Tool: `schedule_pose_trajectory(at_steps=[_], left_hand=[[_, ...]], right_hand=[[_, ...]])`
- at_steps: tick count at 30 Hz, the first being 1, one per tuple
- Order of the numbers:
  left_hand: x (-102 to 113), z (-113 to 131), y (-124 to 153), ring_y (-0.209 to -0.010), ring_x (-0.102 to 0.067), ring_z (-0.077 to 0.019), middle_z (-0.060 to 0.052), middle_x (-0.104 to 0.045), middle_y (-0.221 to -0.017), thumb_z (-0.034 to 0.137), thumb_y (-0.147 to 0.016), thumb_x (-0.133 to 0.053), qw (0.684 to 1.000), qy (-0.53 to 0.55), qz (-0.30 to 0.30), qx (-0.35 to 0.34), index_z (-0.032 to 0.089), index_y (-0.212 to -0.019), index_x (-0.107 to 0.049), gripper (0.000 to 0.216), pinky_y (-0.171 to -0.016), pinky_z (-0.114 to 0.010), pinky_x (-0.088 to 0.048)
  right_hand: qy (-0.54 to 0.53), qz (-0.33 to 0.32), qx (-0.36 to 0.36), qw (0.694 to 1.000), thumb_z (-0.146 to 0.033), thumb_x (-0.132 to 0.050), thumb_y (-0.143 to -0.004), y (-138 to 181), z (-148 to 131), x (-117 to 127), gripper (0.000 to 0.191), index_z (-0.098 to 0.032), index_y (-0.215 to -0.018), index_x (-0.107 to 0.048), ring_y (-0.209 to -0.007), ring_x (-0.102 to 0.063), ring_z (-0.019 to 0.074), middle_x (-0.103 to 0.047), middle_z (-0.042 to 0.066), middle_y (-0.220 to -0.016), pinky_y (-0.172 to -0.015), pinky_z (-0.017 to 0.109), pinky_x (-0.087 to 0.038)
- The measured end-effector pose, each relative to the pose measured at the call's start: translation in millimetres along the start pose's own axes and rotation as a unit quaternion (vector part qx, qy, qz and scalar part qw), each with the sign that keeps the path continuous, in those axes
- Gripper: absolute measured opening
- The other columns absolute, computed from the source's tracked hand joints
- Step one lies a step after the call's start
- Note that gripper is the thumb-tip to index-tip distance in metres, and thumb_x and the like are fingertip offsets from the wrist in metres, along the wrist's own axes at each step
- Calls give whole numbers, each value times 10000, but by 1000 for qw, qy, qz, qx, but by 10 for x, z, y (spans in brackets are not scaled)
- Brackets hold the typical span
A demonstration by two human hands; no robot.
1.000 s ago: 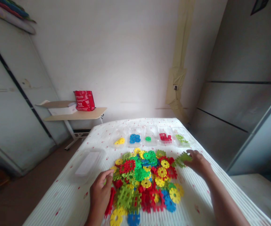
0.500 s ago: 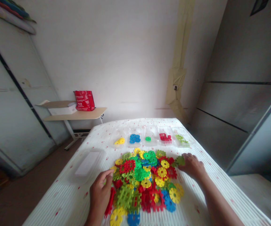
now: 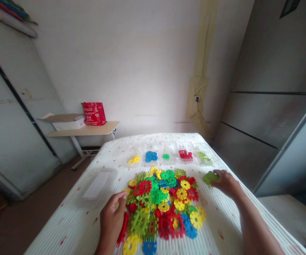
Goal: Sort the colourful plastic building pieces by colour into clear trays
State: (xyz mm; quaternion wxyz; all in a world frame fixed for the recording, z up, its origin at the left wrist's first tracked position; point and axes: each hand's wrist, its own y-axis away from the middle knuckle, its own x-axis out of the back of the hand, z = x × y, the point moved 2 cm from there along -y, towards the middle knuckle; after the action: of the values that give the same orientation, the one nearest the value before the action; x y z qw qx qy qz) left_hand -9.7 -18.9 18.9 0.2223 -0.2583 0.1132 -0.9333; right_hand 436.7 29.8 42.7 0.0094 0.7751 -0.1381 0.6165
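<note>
From where I stand, the step in hand seems to be taking one green piece point(image 3: 209, 177) out at the side of the heap point(image 3: 166, 194). The right hand point(image 3: 228, 182) has thumb and fingers clamped on it, between the heap and the right edge of the tabletop point(image 3: 216, 216), a little apart from the other pieces. I'd judge that the next move calls for a steady pinch and enough clearance that its teeth don't catch on anything. The piece looks flat and thin, a dull leafy green, notched all round its rim, with its near side covered by the fingers. Over towards the left edge, the left hand point(image 3: 112, 212) rests against the heap with its fingers curled; a speck of green shows behind the thumb, but from here I can't tell whether those fingers grip something or merely stand apart. Along the far edge runs a row of clear trays point(image 3: 170, 148), holding yellow, blue, green, red and light green pieces, and a clear lid point(image 3: 96, 186) lies nearer the left edge.
</note>
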Motion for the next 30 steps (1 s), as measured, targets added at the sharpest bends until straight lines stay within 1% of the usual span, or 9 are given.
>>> schedule_pose_trajectory(at_steps=[4, 7, 12, 14, 17, 23, 27, 30], left_hand=[[6, 10, 0, -809, -663, -222, -69, -722, -861, 481, -721, -490, 1000, -4, 6, 0, 192, -817, -681, 359, -777, -316, -521], [10, 31, 0, -801, -663, -221, -63, -723, -848, 480, -711, -493, 1000, -6, 6, -3, 195, -807, -683, 356, -777, -314, -520], [14, 23, 2, -811, -660, -221, -59, -721, -858, 488, -707, -484, 1000, -6, 7, 6, 197, -804, -683, 365, -788, -314, -517], [12, 10, 3, -821, -659, -219, -57, -720, -866, 487, -710, -488, 1000, -5, 3, 8, 199, -812, -681, 361, -798, -314, -513], [10, 0, 3, -833, -658, -221, -56, -720, -871, 495, -709, -491, 1000, 0, 3, 9, 201, -816, -677, 364, -803, -316, -511], [7, -20, -2, -832, -659, -228, -61, -719, -871, 512, -702, -493, 1000, -5, -2, 16, 199, -822, -677, 383, -807, -326, -506], [10, -53, 1, -845, -656, -231, -62, -717, -895, 521, -707, -488, 1000, -8, -2, 20, 201, -838, -677, 394, -807, -331, -505], [9, -33, 4, -839, -655, -232, -62, -716, -885, 524, -703, -487, 1000, -7, -2, 17, 201, -829, -675, 395, -808, -331, -505]], right_hand=[[20, -29, -2, 999, -383, -564, -678, 24, -103, -22, 425, -238, -1075, -615, -982, -556, 272, -607, 100, -1091, -677, 349, -439], [33, -41, -4, 999, -365, -546, -686, 29, -134, -29, 451, -220, -1110, -595, -1019, -538, 271, -591, 110, -1108, -700, 352, -442], [53, -69, -10, 996, -427, -525, -700, 32, -150, -72, 514, -236, -1178, -537, -1049, -514, 300, -568, 118, -1143, -722, 439, -443], [57, -77, -8, 995, -435, -532, -699, 35, -154, -88, 526, -244, -1189, -520, -1053, -512, 299, -563, 117, -1150, -732, 453, -442], [57, -74, -12, 996, -400, -523, -711, 42, -173, -91, 492, -235, -1173, -525, -1041, -521, 289, -566, 119, -1138, -738, 454, -445], [51, -68, -17, 996, -381, -513, -696, 63, -236, -70, 444, -197, -1097, -568, -1009, -540, 300, -582, 131, -1108, -727, 491, -446], [37, -54, -26, 997, -345, -526, -672, 66, -209, -52, 456, -207, -1105, -566, -1021, -548, 290, -593, 124, -1117, -739, 441, -449], [25, -21, -36, 999, -346, -525, -677, 34, -175, 60, 490, -206, -1146, -541, -1022, -551, 277, -588, 124, -1142, -740, 407, -455]])
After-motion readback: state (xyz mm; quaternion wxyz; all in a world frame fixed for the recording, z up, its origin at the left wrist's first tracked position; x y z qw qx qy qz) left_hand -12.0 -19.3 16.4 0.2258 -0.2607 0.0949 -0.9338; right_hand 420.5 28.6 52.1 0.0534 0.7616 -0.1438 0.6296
